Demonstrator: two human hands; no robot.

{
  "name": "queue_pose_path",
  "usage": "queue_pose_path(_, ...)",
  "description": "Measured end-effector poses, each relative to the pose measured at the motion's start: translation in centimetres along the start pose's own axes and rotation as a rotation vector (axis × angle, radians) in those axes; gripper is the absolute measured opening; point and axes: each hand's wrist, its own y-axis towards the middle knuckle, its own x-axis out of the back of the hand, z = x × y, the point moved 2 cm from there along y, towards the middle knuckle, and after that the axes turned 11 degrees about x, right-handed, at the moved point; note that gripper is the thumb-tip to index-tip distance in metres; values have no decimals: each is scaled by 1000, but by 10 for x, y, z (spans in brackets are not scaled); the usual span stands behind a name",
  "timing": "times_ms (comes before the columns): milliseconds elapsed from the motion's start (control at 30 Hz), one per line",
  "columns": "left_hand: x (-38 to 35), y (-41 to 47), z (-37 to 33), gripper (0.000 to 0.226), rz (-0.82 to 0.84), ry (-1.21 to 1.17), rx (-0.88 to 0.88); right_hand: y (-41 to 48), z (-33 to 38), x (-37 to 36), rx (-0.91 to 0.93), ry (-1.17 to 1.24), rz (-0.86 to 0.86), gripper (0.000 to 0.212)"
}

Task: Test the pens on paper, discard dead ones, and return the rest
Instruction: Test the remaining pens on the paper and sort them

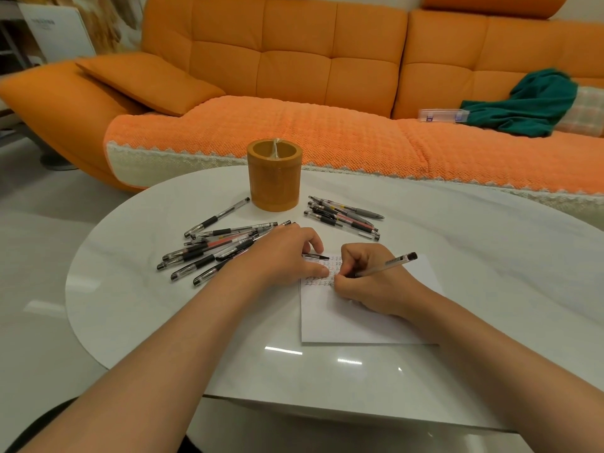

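My right hand [369, 282] grips a clear gel pen [387, 264], tip down on a white sheet of paper [353, 322] that carries rows of small written marks. My left hand [287, 253] rests on the paper's upper left corner, and a black pen cap [316, 256] sticks out from under its fingers. Left of that hand lies a heap of several pens [209, 253]. A second bunch of several pens [343, 217] lies right of the brown cylindrical pen holder [274, 178], which stands at the table's far side.
The white oval table [474, 256] ends close to my body. Behind it stands an orange sofa [327, 125] with a green cloth [529, 103] and a clear plastic case [441, 115] on the seat. Grey floor lies to the left.
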Motion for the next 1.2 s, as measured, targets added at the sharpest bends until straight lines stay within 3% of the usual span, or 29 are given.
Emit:
queue_pose_path(167,0,-1,0,43,-4,2,1,-1,0,0,-1,12,-19,22)
queue_pose_path(400,0,-2,1,42,-14,23,-29,1,-7,11,-24,231,-239,12)
queue_pose_path(567,4,-7,2,31,-41,-13,-48,3,-2,22,42,83,-215,38)
queue_pose_path(767,17,-14,7,29,-66,37,-36,15,5,32,-89,347,-224,40)
queue_pose_path(833,17,-16,8,23,-77,72,-52,16,7,35,-66,254,-204,31)
queue_pose_path(900,16,-16,8,17,-105,83,-55,16,8,38,-28,5,-173,21)
queue_pose_path(1033,18,-16,8,15,-180,48,-52,17,7,36,30,-464,-88,23)
queue_pose_path(1200,19,-17,4,18,-186,17,-52,16,10,34,70,-698,-72,18)
